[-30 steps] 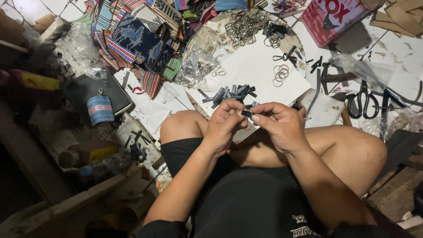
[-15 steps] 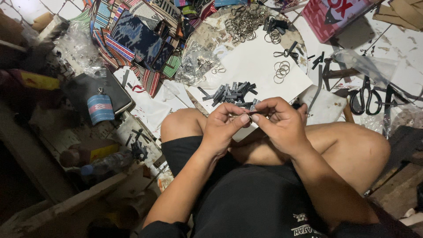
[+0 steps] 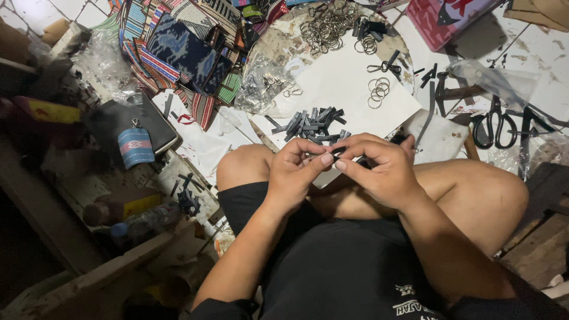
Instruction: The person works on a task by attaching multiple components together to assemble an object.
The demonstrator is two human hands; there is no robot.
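Because the small black strap piece needs two-sided control, I pinch it between left hand and right hand, just short of the strap pile.

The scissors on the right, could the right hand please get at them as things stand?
Probably yes: the scissors lie uncovered on the floor beyond the knee, but the right hand is now pinching a small dark piece with the left hand.

both forearms angled in over lap, left hand and right hand meeting thumb to thumb, fingers curled, pinching
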